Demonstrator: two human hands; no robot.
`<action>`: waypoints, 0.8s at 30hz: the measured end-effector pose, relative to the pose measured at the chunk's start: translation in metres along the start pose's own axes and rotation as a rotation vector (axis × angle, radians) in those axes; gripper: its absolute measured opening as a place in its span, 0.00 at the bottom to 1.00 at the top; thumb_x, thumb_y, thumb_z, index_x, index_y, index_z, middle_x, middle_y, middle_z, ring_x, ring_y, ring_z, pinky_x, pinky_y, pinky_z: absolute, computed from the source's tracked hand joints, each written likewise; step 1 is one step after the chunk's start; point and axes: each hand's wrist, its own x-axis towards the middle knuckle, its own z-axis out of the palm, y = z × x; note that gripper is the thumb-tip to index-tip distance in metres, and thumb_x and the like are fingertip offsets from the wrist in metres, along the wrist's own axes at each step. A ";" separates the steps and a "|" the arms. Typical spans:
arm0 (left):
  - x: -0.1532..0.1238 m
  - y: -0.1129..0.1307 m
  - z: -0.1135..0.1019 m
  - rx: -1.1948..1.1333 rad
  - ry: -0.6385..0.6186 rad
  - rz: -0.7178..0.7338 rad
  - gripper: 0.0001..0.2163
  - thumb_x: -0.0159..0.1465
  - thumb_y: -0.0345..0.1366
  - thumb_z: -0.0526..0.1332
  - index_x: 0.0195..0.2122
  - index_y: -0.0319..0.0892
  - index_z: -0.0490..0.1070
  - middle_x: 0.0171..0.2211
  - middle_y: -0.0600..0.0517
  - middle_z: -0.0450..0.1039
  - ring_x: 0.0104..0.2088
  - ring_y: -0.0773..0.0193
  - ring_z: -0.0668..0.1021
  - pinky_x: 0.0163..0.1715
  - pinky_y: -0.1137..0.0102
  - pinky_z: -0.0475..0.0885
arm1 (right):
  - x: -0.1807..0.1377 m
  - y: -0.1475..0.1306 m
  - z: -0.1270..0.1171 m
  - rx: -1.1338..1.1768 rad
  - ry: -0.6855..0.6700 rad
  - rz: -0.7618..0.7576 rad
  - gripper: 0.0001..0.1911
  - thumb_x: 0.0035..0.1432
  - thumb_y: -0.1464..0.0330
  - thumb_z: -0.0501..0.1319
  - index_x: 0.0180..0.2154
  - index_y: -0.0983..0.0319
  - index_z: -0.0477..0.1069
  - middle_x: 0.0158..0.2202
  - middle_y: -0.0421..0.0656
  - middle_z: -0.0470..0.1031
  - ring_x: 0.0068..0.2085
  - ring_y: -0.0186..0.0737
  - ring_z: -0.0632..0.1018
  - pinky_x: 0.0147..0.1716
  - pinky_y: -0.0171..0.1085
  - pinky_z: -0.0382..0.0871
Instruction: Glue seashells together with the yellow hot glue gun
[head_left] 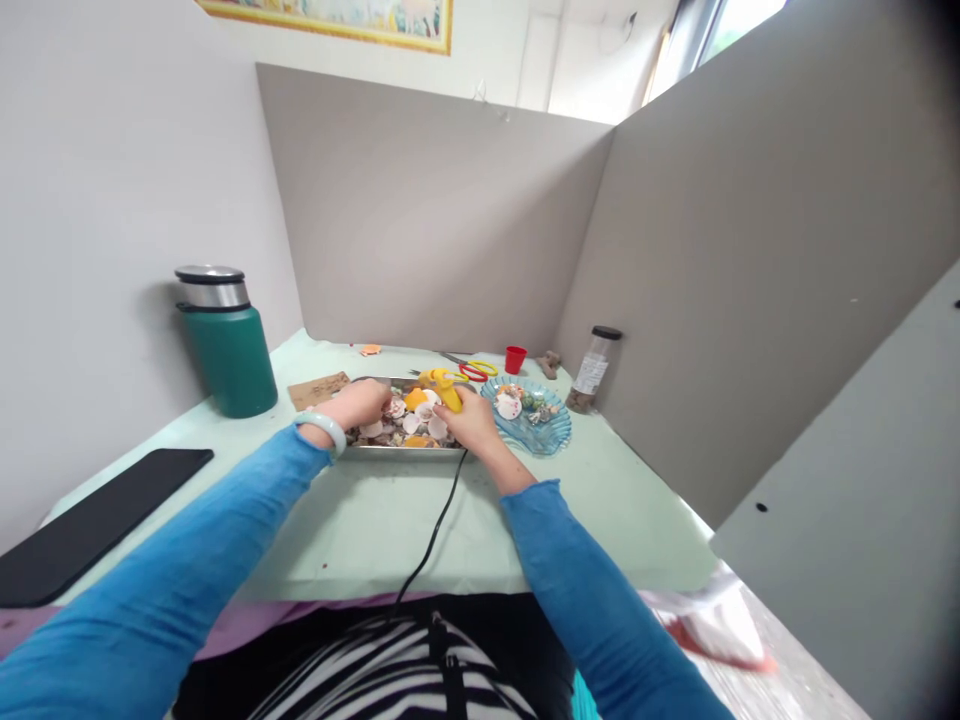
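My right hand (pixel 472 418) is wrapped round the handle of a yellow hot glue gun (pixel 441 381), which it holds over a metal tray (pixel 409 454). A black cord (pixel 435 535) runs from below that hand to the table's front edge. Seashells (pixel 412 424) fill the tray, most of them white, with some orange ones. My left hand (pixel 360 403) reaches over the tray's left end, its fingers closed and pointing down among the shells. What sits between those fingertips is too small and hidden to make out.
A blue glass dish (pixel 553 438) with shells stands right of the tray. Behind are scissors (pixel 474 373) and a red cup (pixel 515 360). A jar (pixel 594 370) stands at right; a green bottle (pixel 231 360), brown cardboard (pixel 316 390) and a black flat slab (pixel 105 520) are at left. Grey panels enclose the table.
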 end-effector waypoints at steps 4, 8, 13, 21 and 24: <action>0.013 -0.006 0.013 0.027 0.074 0.101 0.10 0.60 0.34 0.60 0.42 0.42 0.76 0.45 0.40 0.76 0.43 0.54 0.79 0.42 0.67 0.70 | 0.000 -0.001 0.001 -0.025 -0.002 -0.002 0.13 0.55 0.63 0.64 0.42 0.61 0.76 0.31 0.41 0.78 0.32 0.42 0.76 0.35 0.36 0.67; 0.017 -0.004 0.016 0.091 0.088 0.101 0.11 0.63 0.31 0.55 0.40 0.41 0.77 0.43 0.40 0.75 0.42 0.53 0.78 0.41 0.66 0.70 | 0.000 -0.003 0.000 -0.054 -0.001 -0.003 0.14 0.55 0.63 0.64 0.42 0.61 0.77 0.33 0.43 0.79 0.33 0.43 0.77 0.36 0.37 0.67; 0.013 -0.003 0.011 0.108 0.107 0.173 0.10 0.60 0.30 0.56 0.36 0.41 0.77 0.44 0.40 0.75 0.41 0.54 0.78 0.39 0.67 0.69 | 0.000 -0.003 -0.001 -0.059 0.001 -0.007 0.15 0.55 0.62 0.64 0.43 0.60 0.77 0.34 0.44 0.79 0.36 0.44 0.77 0.36 0.37 0.67; 0.014 -0.040 0.004 -0.274 0.107 0.036 0.09 0.55 0.36 0.58 0.35 0.44 0.76 0.34 0.52 0.79 0.35 0.62 0.78 0.33 0.74 0.68 | -0.002 -0.007 -0.003 -0.070 -0.012 0.010 0.14 0.55 0.63 0.63 0.43 0.61 0.77 0.35 0.44 0.79 0.37 0.45 0.77 0.37 0.38 0.67; 0.012 -0.045 0.004 -0.291 0.097 -0.010 0.09 0.51 0.35 0.60 0.33 0.43 0.75 0.32 0.52 0.79 0.34 0.61 0.78 0.31 0.74 0.68 | -0.002 -0.006 -0.003 -0.054 -0.009 0.007 0.14 0.55 0.63 0.63 0.42 0.61 0.77 0.34 0.43 0.79 0.35 0.44 0.76 0.36 0.37 0.67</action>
